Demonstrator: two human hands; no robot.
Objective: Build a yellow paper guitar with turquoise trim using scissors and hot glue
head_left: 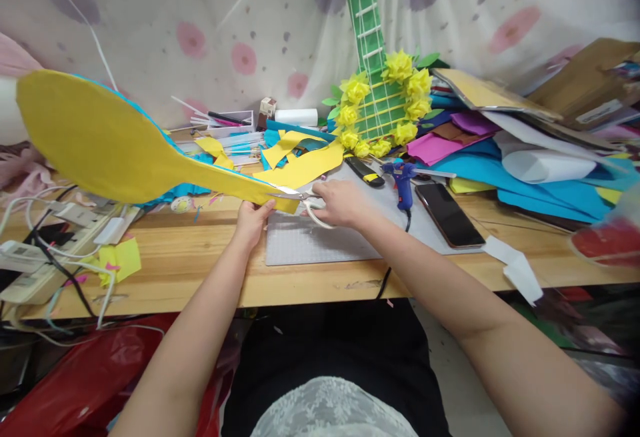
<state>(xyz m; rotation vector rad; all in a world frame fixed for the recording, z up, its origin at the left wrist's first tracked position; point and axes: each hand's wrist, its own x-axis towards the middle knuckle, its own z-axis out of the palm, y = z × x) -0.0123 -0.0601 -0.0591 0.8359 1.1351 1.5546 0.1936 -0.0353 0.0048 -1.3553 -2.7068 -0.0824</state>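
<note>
A large yellow spoon-shaped cutout (100, 137) with a blue layer along its upper edge stretches from the left side to the middle of the table. My left hand (253, 222) pinches its narrow end from below, thumb on the yellow face. My right hand (343, 202) is closed on white-handled scissors (317, 215). Their blades lie at the upper edge of the narrow end, close to my left thumb. Beneath both hands is a grey cutting mat (320, 247), partly hidden by them.
A green paper guitar (373, 113) with yellow flowers stands at the back. A utility knife (365, 171), a blue glue gun (403, 183) and a phone (450, 215) lie right of my hands. Coloured sheets (545, 180) pile up at right; a power strip (55, 257) with cables sits left.
</note>
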